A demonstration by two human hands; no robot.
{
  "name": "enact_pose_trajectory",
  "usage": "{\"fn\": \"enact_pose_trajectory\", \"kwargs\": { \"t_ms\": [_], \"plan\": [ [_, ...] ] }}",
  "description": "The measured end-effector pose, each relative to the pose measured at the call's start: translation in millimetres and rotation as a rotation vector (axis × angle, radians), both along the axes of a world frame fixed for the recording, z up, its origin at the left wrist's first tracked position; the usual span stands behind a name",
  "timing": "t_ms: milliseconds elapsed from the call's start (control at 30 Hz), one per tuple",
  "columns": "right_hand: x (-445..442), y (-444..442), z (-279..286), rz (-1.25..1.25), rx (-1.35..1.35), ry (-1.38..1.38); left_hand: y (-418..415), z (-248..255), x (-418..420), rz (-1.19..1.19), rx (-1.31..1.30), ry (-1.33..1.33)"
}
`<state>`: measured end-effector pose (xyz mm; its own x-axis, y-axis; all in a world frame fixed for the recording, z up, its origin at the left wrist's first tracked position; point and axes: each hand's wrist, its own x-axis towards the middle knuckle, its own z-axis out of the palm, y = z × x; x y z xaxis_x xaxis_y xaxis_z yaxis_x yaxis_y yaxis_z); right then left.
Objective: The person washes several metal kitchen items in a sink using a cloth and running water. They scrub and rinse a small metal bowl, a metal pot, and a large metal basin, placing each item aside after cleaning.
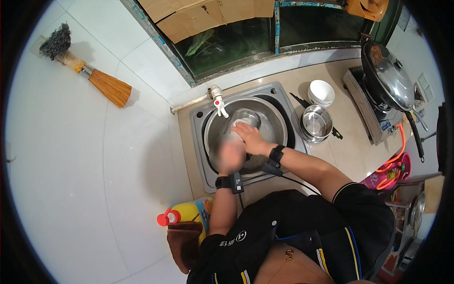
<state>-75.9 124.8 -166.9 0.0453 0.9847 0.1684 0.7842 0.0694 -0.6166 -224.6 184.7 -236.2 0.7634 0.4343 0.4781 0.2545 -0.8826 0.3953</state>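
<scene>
Over a large stainless steel basin (282,127), my right hand (252,138) presses a whitish cloth (239,125) against a metal pot (252,116). The pot lies tilted inside the basin, with cloudy water (271,122) around it. Beside it, my left hand (230,156) is blurred, so its fingers and grip are unclear; a small dark part shows between the two hands. The basin sits in a grey sink (197,142), below a white tap (219,101) with a red dot.
Right of the sink stand white bowls (321,92) and stacked metal pots (317,122). Farther right, a lidded wok (388,76) rests on a gas stove (367,110). A yellow bottle (189,213) and brown cloth (184,241) are by my left forearm. A brush (110,87) hangs on the tiled wall.
</scene>
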Motion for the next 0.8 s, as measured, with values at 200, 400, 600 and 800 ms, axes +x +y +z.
{"fn": "enact_pose_trajectory", "kwargs": {
  "t_ms": [200, 400, 600, 800],
  "plan": [
    [15, 26, 0, -0.006, -0.113, 0.068, -16, -47, 20, 0.065, -0.677, -0.087],
    [43, 23, -33, -0.067, -0.036, 0.166, -18, -24, 19, 0.171, -0.416, 0.315],
    [49, -1, -68, -0.082, -0.196, 0.347, -20, 9, 16, 0.066, -0.308, 0.090],
    [26, -25, -99, -0.225, -0.459, 0.881, 11, -41, 1, -0.308, -1.656, -0.456]
  ]
}}
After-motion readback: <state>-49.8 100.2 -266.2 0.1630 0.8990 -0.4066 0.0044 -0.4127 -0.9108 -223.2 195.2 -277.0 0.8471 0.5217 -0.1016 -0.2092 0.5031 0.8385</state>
